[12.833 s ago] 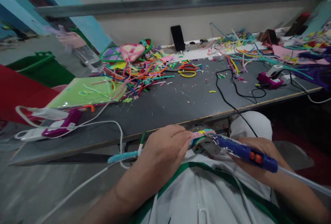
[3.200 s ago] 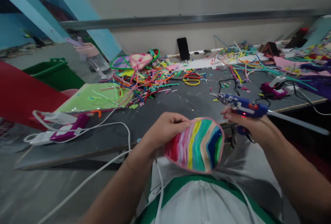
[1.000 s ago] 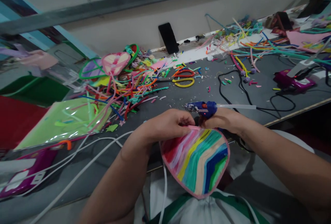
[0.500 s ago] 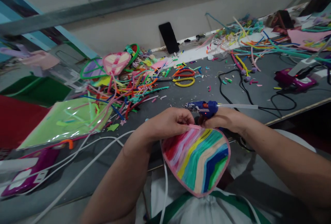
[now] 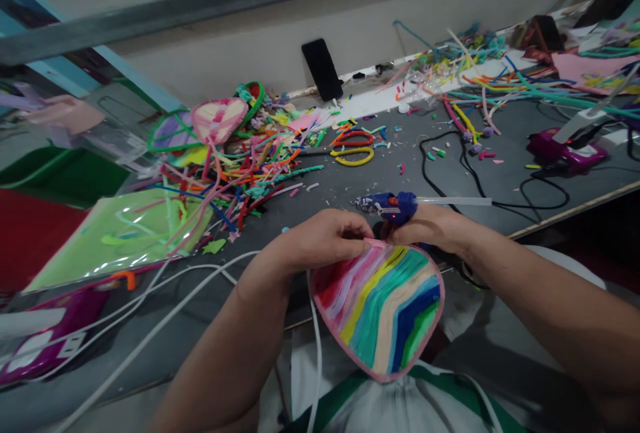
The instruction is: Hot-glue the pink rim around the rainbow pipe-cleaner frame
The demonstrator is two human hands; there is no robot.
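A rounded, pink-edged piece striped in many colours (image 5: pixel 387 313) hangs in front of my lap, made of what look like pipe cleaners. My left hand (image 5: pixel 330 236) pinches its top edge between thumb and fingers. My right hand (image 5: pixel 425 228) is wrapped round a blue glue gun (image 5: pixel 393 206), its nozzle pointing left and a clear glue stick (image 5: pixel 455 201) poking out behind. The right fingertips also reach the top edge of the striped piece, close to the left thumb. Part of the gun's handle is hidden by the hand.
Scissors (image 5: pixel 355 156) with red and yellow handles lie beside a heap of pipe cleaners (image 5: pixel 240 173). A finished-looking pink heart (image 5: pixel 220 120) rests on it. A phone (image 5: pixel 321 70) leans on the wall. White cables (image 5: pixel 165 316) cross the left side; a black cord (image 5: pixel 530 206) lies right.
Both hands keep their hold on the striped piece and the glue gun, almost unmoved. The whole view has shifted slightly, so the table things sit a little further left.
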